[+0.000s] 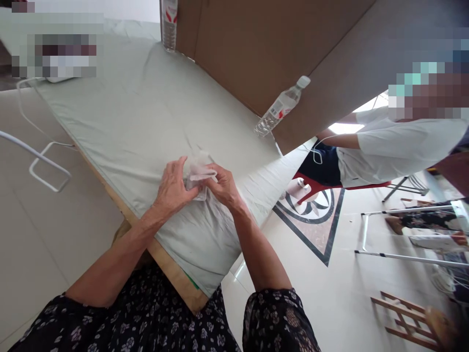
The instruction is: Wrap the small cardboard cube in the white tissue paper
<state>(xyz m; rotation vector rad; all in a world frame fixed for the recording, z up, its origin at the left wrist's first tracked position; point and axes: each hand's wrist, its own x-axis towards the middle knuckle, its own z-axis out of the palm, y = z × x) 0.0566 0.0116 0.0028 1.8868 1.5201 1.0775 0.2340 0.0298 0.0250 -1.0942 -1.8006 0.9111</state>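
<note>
Over the near part of the cloth-covered table (120,107), both hands meet at a small, crumpled, whitish packet (201,174). It is partly see-through, like thin plastic, with a folded pale edge; I cannot make out its exact kind. My left hand (173,183) grips its left side, thumb pressed against it and fingers curved behind. From the right, my right hand (223,187) pinches the folded edge between thumb and fingers. The fingers hide part of the packet, and its upper part is blurred.
A clear water bottle (282,106) stands by a large brown cardboard panel (249,54); another bottle (169,27) is at its far end. A person in a white shirt (399,146) sits at right. White metal frames (414,210) and a wooden stool (406,318) occupy the tiled floor.
</note>
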